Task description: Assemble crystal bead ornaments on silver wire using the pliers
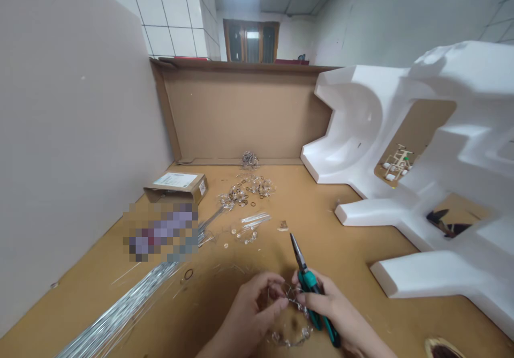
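Observation:
My left hand (255, 307) is closed, thumb and fingers pinching a thin wire strung with clear beads (292, 341). The beaded wire hangs in a loop below both hands. My right hand (335, 310) wraps round needle-nose pliers (307, 279) with green and black handles, their jaws pointing up and away. Its fingertips also meet the beaded wire close to my left hand. Exactly where the wire is gripped is partly hidden by the fingers. Ahead of the hands lie loose clear beads (246, 236) and a small row of short straight wires (256, 219).
A long bundle of silvery wires (132, 294) runs along the left. Behind it are a small cardboard box (176, 185), a pile of beaded pieces and rings (241, 195), and a tangled wire clump (249, 159). White foam packing (385, 213) fills the right side; cardboard (244, 114) walls the back.

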